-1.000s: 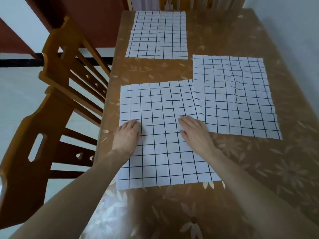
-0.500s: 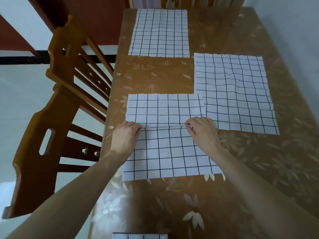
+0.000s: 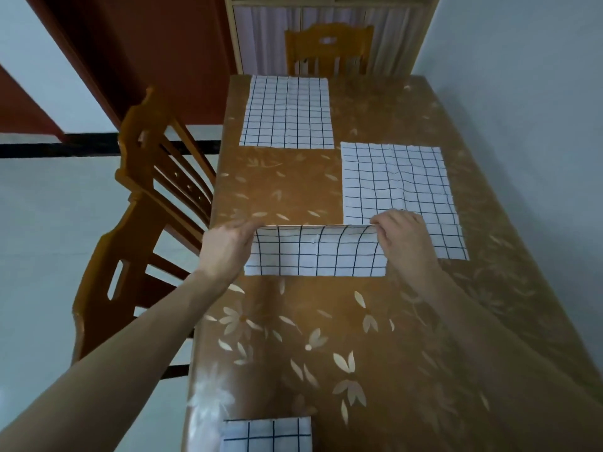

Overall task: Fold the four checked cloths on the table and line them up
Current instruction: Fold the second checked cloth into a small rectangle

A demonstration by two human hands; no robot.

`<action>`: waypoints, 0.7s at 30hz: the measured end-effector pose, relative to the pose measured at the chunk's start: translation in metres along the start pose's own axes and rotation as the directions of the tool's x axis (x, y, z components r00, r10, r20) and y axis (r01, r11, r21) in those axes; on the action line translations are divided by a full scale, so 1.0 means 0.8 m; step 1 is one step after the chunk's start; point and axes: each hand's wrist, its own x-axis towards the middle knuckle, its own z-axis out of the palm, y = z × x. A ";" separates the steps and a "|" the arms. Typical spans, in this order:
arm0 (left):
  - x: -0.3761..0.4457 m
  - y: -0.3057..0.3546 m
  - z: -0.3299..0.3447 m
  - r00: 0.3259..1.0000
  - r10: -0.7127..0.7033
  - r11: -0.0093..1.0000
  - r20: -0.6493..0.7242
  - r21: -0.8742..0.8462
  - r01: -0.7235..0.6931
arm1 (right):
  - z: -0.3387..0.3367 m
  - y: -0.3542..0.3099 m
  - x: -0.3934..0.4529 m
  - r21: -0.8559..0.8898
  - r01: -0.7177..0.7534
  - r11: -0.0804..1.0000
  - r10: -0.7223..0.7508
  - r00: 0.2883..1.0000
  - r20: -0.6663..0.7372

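Four white cloths with a black check lie on the brown flowered table (image 3: 326, 353). The middle cloth (image 3: 313, 256) is doubled over into a narrow strip. My left hand (image 3: 228, 249) pinches its far left corner and my right hand (image 3: 401, 239) pinches its far right corner, both slightly raised off the table. A flat cloth (image 3: 398, 181) lies to the right, partly under my right hand. Another flat cloth (image 3: 288, 112) lies at the far end. A small folded cloth (image 3: 267, 433) sits at the near edge.
A wooden chair (image 3: 146, 207) stands close along the table's left edge. Another chair (image 3: 329, 47) stands at the far end before a curtained cabinet. A pale wall runs along the right side.
My hands have carried the near edge of the middle cloth away from me, so it went from flat to folded in half. The view has tilted up, showing the folded cloth at the near edge.
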 end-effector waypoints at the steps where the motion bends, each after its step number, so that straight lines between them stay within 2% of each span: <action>1: -0.002 0.003 -0.008 0.999 0.024 1.000 -0.026 -0.008 -0.024 | -0.011 -0.003 -0.006 0.001 -0.012 1.000 0.012 1.000 -0.015; 5: -0.039 0.014 -0.014 0.988 0.099 0.994 -0.115 -0.027 -0.103 | -0.038 -0.023 -0.058 0.013 -0.053 0.999 0.053 0.998 -0.041; 8: -0.085 0.015 0.000 0.978 0.170 0.984 -0.120 -0.038 -0.175 | -0.035 -0.039 -0.114 0.033 -0.051 0.998 0.052 0.998 -0.032; 11: -0.140 0.011 0.021 0.976 0.214 0.973 -0.030 -0.078 -0.216 | -0.018 -0.049 -0.174 0.031 -0.073 0.997 0.072 0.997 0.039; 14: -0.193 -0.001 0.056 0.976 0.181 0.980 0.124 -0.109 -0.168 | 0.003 -0.061 -0.224 0.015 -0.108 0.994 0.106 0.988 0.116; 21: -0.258 0.013 0.092 0.923 0.174 0.984 0.342 -0.036 -0.172 | 0.044 -0.078 -0.309 0.007 -0.169 0.986 0.161 0.948 0.275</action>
